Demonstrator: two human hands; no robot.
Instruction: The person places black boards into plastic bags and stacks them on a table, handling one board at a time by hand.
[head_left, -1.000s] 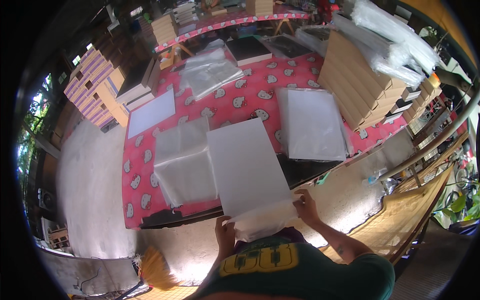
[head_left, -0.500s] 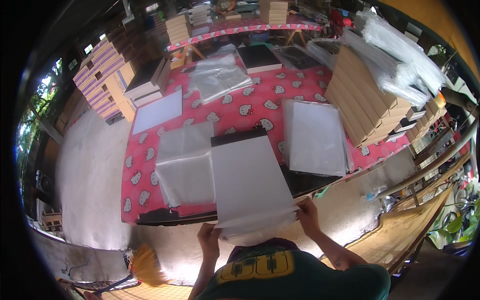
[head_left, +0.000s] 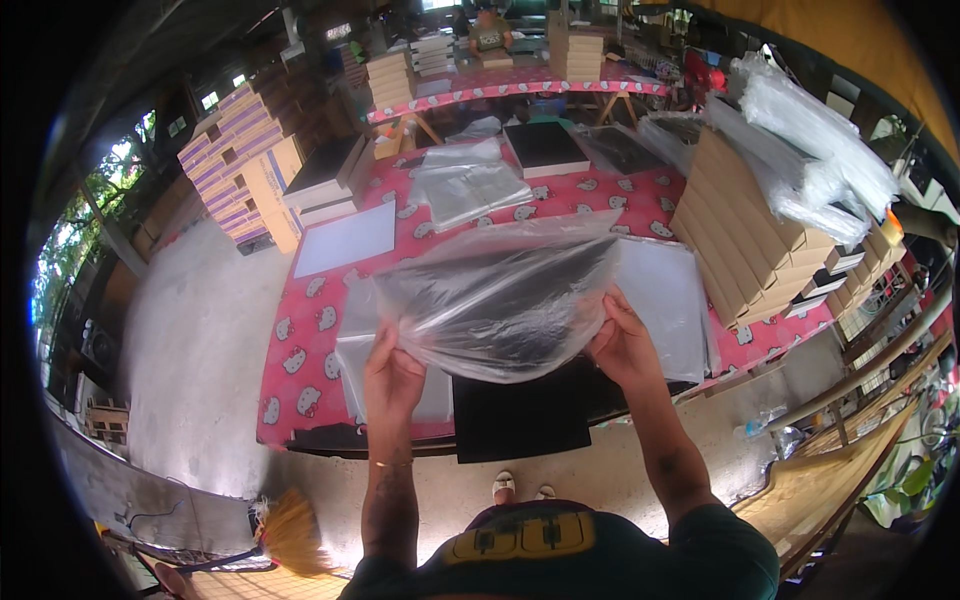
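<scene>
A clear plastic bag [head_left: 500, 300] is stretched between my two hands above the near middle of the table. My left hand [head_left: 393, 372] pinches its near left corner, and my right hand [head_left: 622, 338] pinches the right corner. Dark material shows through the film; I cannot tell whether it lies inside the bag or behind it. Below the bag a flat black panel [head_left: 522, 415] juts over the table's near edge. Flat clear bags [head_left: 425, 395] lie partly hidden beside my left hand. To the right of my right hand lies a white sheet in clear plastic [head_left: 662, 290].
A white sheet [head_left: 345, 240] and more clear bags [head_left: 470, 185] lie farther back on the pink tablecloth [head_left: 285, 375]. Brown cartons [head_left: 745, 230] topped with plastic rolls [head_left: 800, 130] stand right. Black-topped boxes [head_left: 325, 175] stand left. A broom [head_left: 290, 535] is at lower left.
Both hands have risen and moved away from my body, carrying the bag up over the table. The white panel that lay in front of me is no longer in sight; black shows there instead.
</scene>
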